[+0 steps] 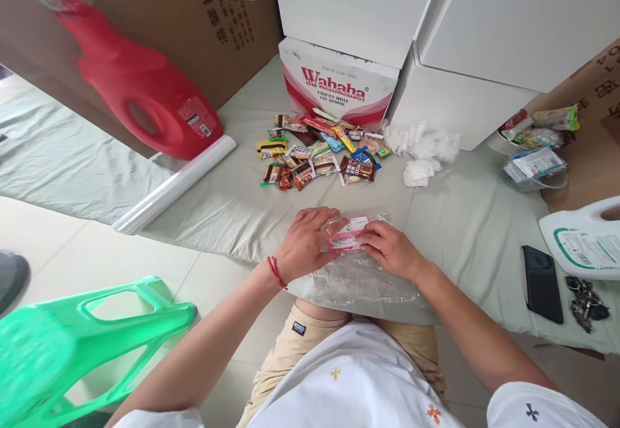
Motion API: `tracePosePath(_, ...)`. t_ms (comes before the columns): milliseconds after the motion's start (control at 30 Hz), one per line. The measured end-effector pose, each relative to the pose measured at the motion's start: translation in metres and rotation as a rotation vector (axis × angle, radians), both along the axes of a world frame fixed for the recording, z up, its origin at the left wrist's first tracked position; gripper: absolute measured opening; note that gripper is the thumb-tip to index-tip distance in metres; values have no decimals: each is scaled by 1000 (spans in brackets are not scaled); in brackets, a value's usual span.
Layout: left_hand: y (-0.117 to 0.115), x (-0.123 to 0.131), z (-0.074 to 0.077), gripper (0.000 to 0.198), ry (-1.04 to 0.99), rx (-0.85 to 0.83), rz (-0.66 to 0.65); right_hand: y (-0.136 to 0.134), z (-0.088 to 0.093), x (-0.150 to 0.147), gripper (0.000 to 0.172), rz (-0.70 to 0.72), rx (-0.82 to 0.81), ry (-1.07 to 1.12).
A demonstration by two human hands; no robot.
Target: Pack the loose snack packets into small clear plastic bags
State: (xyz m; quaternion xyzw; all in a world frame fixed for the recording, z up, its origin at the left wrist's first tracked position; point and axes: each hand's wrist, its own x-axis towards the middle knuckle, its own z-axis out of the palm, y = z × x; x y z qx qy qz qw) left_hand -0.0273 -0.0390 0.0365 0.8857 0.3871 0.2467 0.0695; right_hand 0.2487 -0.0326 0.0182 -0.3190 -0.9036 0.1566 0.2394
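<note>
A pink-and-white printed packet [349,234] lies over a clear plastic bag [368,279] at the near edge of the cloth-covered surface. My left hand [310,241], with a red string at the wrist, grips the packet's left side, fingers above and thumb below. From the right, my right hand [393,250] pinches the packet's edge with its fingertips. The bag spreads out flat and wrinkled beneath both hands. Beyond them sits a pile of small wrapped snacks [320,150]. Crumpled clear plastic [423,144] is beside the pile.
Behind the snacks stands a Wahaha carton [339,82] under white boxes [358,2]. At left are a red jug [145,86], a white roll [177,186] and a green stool [97,337]. A phone [542,284], keys [587,302] and a white jug [586,241] lie right.
</note>
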Motion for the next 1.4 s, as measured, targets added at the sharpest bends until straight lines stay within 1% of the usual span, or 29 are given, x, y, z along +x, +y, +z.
tracePosePath(67, 0, 8, -9, 49, 58, -35, -8, -2, 0, -1, 22, -33, -8, 1)
tracePosePath(133, -1, 11, -19, 38, 82, -63, -18, -4, -2, -2, 23, -58, -5, 8)
tracePosePath(200, -5, 11, -28, 30, 66, -74, -32, -7, -5, -4, 22, -78, 4, 30)
tracePosePath(300, -12, 8, -36, 28, 1, -57, -39, -12, -11, -7, 21, -101, 21, 75)
tracePosePath(367, -17, 7, -36, 28, -10, -32, -26, -16, -15, -8, 22, -110, 36, 101)
tracePosePath(500, -20, 14, -27, 22, 17, 52, 17, -20, -21, -10, 25, -130, 59, 140)
tracePosePath(600, -15, 25, -23, 29, -36, 90, -18, -20, -22, -11, 26, -133, 49, 146)
tracePosePath(667, -11, 32, -26, 34, -69, 62, -82, -22, -19, -10, 28, -131, 45, 145)
tracePosePath(733, -8, 35, -32, 32, -92, 32, -115, -29, -12, -6, 30, -152, 56, 143)
tracePosePath(833, -8, 36, -42, 28, -126, 25, -92, -53, 0, 3, 29, -176, 73, 111)
tracePosePath(900, -9, 35, -45, 29, -142, 25, -83, -74, 5, 10, 23, -128, 66, 35)
tracePosePath(1000, -11, 35, -46, 30, -144, 24, -80, -102, -2, 17, 23, -63, 64, -104)
tracePosePath(1100, -12, 35, -45, 30, -136, 28, -76, -116, -16, 18, 26, -117, 83, -112)
tracePosePath(1200, -13, 36, -45, 31, -135, 16, -66, -121, -25, 15, 30, -176, 89, -65)
tracePosePath(1300, -13, 36, -45, 32, -136, -6, -61, -121, -24, 12, 25, -149, 62, -82)
tracePosePath(1400, -13, 36, -46, 32, -147, -26, -70, -122, -22, 12, 36, -138, 68, -132)
